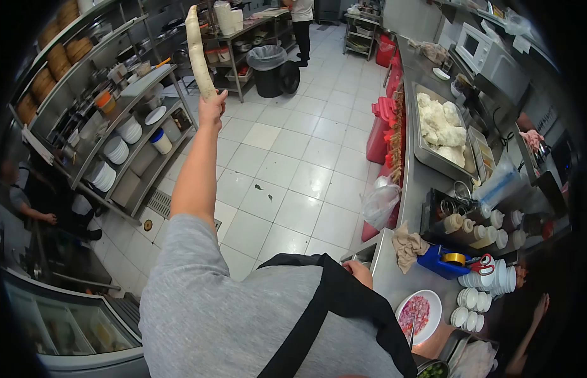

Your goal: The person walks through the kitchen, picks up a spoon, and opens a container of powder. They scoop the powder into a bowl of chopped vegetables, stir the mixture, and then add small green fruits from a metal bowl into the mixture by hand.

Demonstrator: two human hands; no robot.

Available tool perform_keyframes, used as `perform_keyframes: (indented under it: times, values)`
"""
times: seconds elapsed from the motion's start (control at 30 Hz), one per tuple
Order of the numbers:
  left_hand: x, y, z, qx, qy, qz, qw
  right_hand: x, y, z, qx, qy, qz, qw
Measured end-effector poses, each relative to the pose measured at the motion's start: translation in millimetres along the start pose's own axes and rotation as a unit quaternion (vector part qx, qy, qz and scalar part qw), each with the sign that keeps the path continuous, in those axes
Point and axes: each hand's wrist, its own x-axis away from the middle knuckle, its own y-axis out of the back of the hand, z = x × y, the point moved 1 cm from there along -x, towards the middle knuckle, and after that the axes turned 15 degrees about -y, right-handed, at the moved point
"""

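My left hand (pixel 212 108), at the end of my outstretched arm, is closed around the lower end of a long white radish-like root (pixel 197 53), which points upward over the floor. Beside the counter's near edge, my right hand (pixel 358 273) shows only in part past the black apron strap; its fingers are mostly hidden, and whatever they touch cannot be made out. A white bowl (pixel 435 315) of chopped pink and red pieces (pixel 414 314) with a utensil in it stands on the counter, lower right of that hand.
The steel counter (pixel 385 268) along the right holds a tray of white food (pixel 441 126), sauce bottles (pixel 473 232), a blue tape dispenser (pixel 441 261) and stacked cups. Shelves (pixel 142 82) stand left. A black bin (pixel 267 75) is ahead. One person (pixel 302 28) stands beyond; another is at left.
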Motion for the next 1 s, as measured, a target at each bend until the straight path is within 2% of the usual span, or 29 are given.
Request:
perform_keyframes:
  times: [0.3,0.9,1.0]
  values:
    - [-2.0,13.8,-20.5,0.013,-0.003,-0.076,0.997,-1.3,1.5,-0.3,0.018,0.016,0.0,1.0]
    - [7.8,17.2,-15.9,0.014,0.007,-0.064,0.998,-0.3,2.3,0.5,0.012,0.02,0.0,1.0]
    - [7.3,24.2,-9.7,0.037,-0.044,-0.058,0.997,-0.1,2.3,0.3,0.011,0.022,-0.004,1.0]
